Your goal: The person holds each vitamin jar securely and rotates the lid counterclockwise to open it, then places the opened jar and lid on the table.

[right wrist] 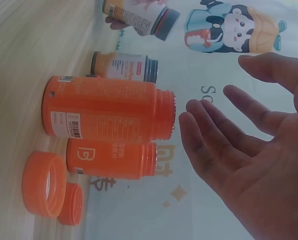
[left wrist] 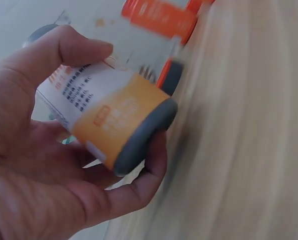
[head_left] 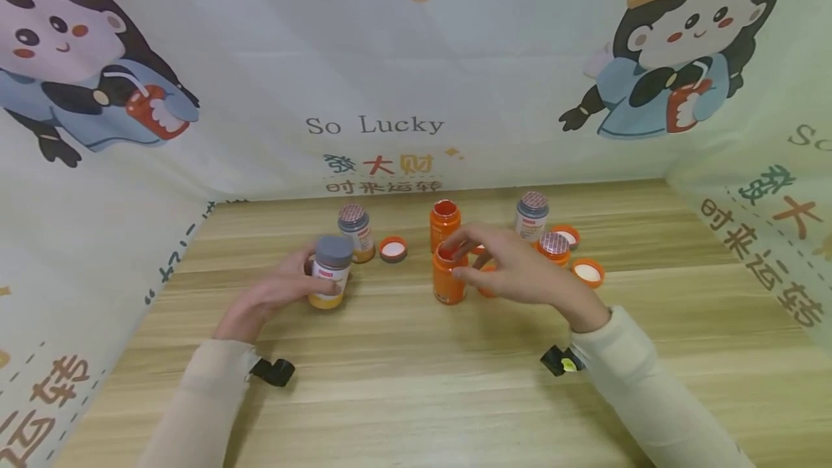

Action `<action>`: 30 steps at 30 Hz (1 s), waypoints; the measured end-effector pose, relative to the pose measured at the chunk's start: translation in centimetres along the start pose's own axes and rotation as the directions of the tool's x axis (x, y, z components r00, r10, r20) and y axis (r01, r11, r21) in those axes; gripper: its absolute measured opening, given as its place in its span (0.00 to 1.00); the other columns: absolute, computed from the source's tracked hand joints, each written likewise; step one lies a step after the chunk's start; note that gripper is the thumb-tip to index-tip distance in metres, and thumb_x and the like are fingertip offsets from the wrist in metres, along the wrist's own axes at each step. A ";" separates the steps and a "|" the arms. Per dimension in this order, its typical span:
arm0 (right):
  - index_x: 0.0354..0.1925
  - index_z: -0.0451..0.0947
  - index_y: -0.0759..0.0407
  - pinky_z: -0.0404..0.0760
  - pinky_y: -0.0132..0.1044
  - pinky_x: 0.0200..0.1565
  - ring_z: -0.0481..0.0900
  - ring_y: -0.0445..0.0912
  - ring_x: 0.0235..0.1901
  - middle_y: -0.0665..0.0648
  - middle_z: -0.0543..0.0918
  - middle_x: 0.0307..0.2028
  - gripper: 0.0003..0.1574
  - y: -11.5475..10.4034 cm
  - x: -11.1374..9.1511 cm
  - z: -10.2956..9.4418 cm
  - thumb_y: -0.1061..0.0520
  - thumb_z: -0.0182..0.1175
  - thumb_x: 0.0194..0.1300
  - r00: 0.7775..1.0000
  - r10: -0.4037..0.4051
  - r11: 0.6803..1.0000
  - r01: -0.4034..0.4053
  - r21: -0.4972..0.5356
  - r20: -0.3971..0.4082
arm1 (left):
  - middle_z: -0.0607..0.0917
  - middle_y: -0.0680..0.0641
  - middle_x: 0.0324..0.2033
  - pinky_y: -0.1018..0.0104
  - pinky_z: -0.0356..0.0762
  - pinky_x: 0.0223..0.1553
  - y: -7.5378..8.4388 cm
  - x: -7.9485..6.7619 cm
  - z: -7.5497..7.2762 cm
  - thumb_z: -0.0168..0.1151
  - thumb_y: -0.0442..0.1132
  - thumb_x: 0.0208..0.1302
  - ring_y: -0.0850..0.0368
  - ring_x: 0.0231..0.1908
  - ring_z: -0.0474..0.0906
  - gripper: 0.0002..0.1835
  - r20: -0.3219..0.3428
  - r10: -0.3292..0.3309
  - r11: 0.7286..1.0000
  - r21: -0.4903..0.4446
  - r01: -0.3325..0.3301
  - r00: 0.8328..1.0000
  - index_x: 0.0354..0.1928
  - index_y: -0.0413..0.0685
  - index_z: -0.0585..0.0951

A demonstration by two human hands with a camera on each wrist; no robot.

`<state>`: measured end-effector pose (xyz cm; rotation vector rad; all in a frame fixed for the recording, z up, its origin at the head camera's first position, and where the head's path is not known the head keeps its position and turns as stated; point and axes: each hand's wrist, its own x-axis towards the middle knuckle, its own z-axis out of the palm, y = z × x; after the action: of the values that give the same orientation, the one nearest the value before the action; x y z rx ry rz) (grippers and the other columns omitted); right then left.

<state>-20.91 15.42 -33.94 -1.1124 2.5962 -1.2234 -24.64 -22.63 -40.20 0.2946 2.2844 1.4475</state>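
My left hand [head_left: 282, 284] grips a white-and-orange pill bottle [head_left: 330, 282] whose grey cap is on. In the left wrist view the fingers wrap this bottle [left wrist: 109, 112], one finger against its grey base, and it leans. My right hand [head_left: 520, 266] hovers at the mouth of the nearer open orange bottle [head_left: 448, 284]. Its fingers are spread loosely and hold nothing, as the right wrist view shows the hand [right wrist: 259, 145] apart from that bottle [right wrist: 101, 110]. Just behind stands a second open orange bottle [head_left: 445, 222].
A foil-sealed white-and-grey bottle [head_left: 356, 230] stands behind the left hand, beside an upturned grey-orange cap [head_left: 393, 250]. Right of centre are another sealed grey bottle [head_left: 531, 217], a foil-sealed orange bottle [head_left: 554, 245] and loose caps, including an orange cap [head_left: 588, 273]. A printed cloth [head_left: 507, 128] walls the table.
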 end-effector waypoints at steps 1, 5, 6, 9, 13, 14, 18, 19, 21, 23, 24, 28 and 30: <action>0.58 0.77 0.61 0.89 0.40 0.50 0.84 0.50 0.53 0.57 0.85 0.54 0.21 0.0 0.0 0.0 0.61 0.66 0.68 1.000 -0.005 1.000 0.005 -0.003 0.000 | 0.71 0.29 0.66 0.59 0.76 0.58 0.2 0.2 0.6 0.69 0.36 0.59 0.40 0.62 0.72 0.49 0.009 0.015 1.000 0.001 -0.015 1.000 0.78 0.41 0.53; 0.57 0.78 0.62 0.89 0.36 0.45 0.84 0.50 0.50 0.58 0.86 0.52 0.20 0.3 0.1 0.3 0.61 0.66 0.68 0.999 -0.045 0.997 0.045 -0.061 0.003 | 0.73 0.34 0.64 0.58 0.70 0.61 1.0 0.7 3.5 0.71 0.36 0.57 0.42 0.61 0.70 0.47 0.051 0.029 0.999 0.012 -0.029 0.998 0.77 0.45 0.57; 0.57 0.78 0.62 0.89 0.35 0.44 0.84 0.49 0.49 0.58 0.86 0.52 0.20 0.3 0.1 0.4 0.61 0.66 0.68 0.999 -0.050 0.996 0.050 -0.080 0.006 | 0.73 0.35 0.63 0.57 0.70 0.61 1.2 0.8 4.3 0.72 0.36 0.57 0.42 0.60 0.71 0.47 0.063 0.027 0.999 0.016 -0.028 0.998 0.76 0.46 0.58; 0.57 0.77 0.61 0.88 0.33 0.42 0.84 0.45 0.45 0.56 0.86 0.49 0.20 0.0 0.1 0.7 0.58 0.66 0.69 1.000 -0.022 0.991 0.025 -0.130 0.021 | 0.77 0.38 0.59 0.58 0.70 0.61 2.0 1.0 6.7 0.73 0.36 0.55 0.45 0.57 0.73 0.44 0.113 0.055 0.998 0.027 -0.059 0.992 0.73 0.45 0.62; 0.60 0.75 0.57 0.85 0.34 0.39 0.81 0.40 0.37 0.49 0.85 0.40 0.25 -0.5 0.0 1.0 0.47 0.65 0.72 0.997 0.060 0.981 -0.048 -0.190 0.054 | 0.82 0.40 0.51 0.61 0.75 0.57 3.1 1.1 9.7 0.72 0.36 0.55 0.51 0.49 0.78 0.35 0.153 0.155 0.984 0.062 -0.166 0.976 0.65 0.41 0.70; 0.61 0.75 0.55 0.84 0.34 0.37 0.80 0.40 0.35 0.47 0.84 0.37 0.26 -0.6 0.0 1.1 0.44 0.64 0.72 0.995 0.078 0.976 -0.063 -0.208 0.065 | 0.82 0.41 0.50 0.62 0.76 0.56 3.4 1.0 10.3 0.72 0.36 0.55 0.53 0.47 0.78 0.33 0.150 0.169 0.982 0.064 -0.180 0.974 0.63 0.40 0.71; 0.61 0.72 0.48 0.80 0.34 0.32 0.78 0.40 0.29 0.45 0.81 0.31 0.32 -0.9 -0.1 1.5 0.31 0.59 0.71 0.981 0.152 0.959 -0.118 -0.256 0.118 | 0.85 0.43 0.46 0.64 0.79 0.50 4.4 0.9 12.8 0.73 0.37 0.56 0.56 0.42 0.80 0.28 0.096 0.196 0.976 0.080 -0.204 0.976 0.58 0.40 0.77; 0.59 0.71 0.47 0.78 0.34 0.31 0.77 0.40 0.28 0.46 0.79 0.30 0.32 -0.9 -0.1 1.6 0.29 0.58 0.70 0.977 0.168 0.956 -0.129 -0.265 0.132 | 0.85 0.44 0.45 0.65 0.80 0.49 4.6 0.9 13.3 0.74 0.38 0.56 0.57 0.42 0.80 0.27 0.077 0.197 0.975 0.089 -0.203 0.977 0.58 0.41 0.78; 0.56 0.70 0.47 0.73 0.33 0.28 0.74 0.41 0.26 0.46 0.76 0.28 0.32 -0.8 -0.1 2.0 0.27 0.57 0.70 0.968 0.193 0.948 -0.143 -0.284 0.157 | 0.86 0.45 0.44 0.66 0.81 0.46 4.9 1.0 14.2 0.75 0.39 0.55 0.57 0.40 0.80 0.27 0.044 0.192 0.973 0.125 -0.196 0.980 0.57 0.43 0.79; 0.53 0.70 0.47 0.69 0.32 0.26 0.72 0.41 0.25 0.47 0.73 0.27 0.31 -0.7 0.0 2.4 0.26 0.56 0.70 0.963 0.214 0.940 -0.157 -0.302 0.166 | 0.86 0.47 0.44 0.67 0.81 0.45 5.2 1.1 14.9 0.76 0.41 0.54 0.58 0.40 0.80 0.28 0.009 0.186 0.970 0.156 -0.185 0.983 0.58 0.46 0.80; 0.52 0.70 0.47 0.68 0.32 0.25 0.71 0.41 0.24 0.47 0.72 0.27 0.31 -0.6 0.0 2.6 0.26 0.55 0.70 0.961 0.221 0.935 -0.161 -0.316 0.165 | 0.86 0.47 0.44 0.66 0.81 0.44 5.4 1.2 15.3 0.77 0.41 0.53 0.57 0.40 0.80 0.29 -0.001 0.182 0.970 0.161 -0.180 0.983 0.59 0.47 0.80; 0.39 0.75 0.49 0.62 0.32 0.22 0.67 0.40 0.21 0.46 0.68 0.23 0.30 -0.5 0.1 3.0 0.25 0.55 0.70 0.955 0.267 0.913 -0.207 -0.353 0.131 | 0.86 0.49 0.43 0.65 0.82 0.41 5.9 1.3 16.4 0.79 0.43 0.50 0.56 0.39 0.81 0.34 -0.031 0.160 0.967 0.205 -0.151 0.987 0.62 0.53 0.79; 0.29 0.75 0.48 0.60 0.32 0.21 0.65 0.39 0.19 0.45 0.65 0.20 0.32 -0.4 0.1 3.2 0.24 0.53 0.69 0.948 0.297 0.902 -0.238 -0.360 0.118 | 0.86 0.49 0.42 0.65 0.81 0.38 6.1 1.3 16.8 0.80 0.45 0.50 0.56 0.38 0.80 0.34 -0.032 0.155 0.959 0.244 -0.143 0.987 0.61 0.54 0.79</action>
<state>-19.62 13.15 -35.82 -0.8136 2.7713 -0.6077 -18.47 -5.80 -41.26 0.5179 2.5310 1.2572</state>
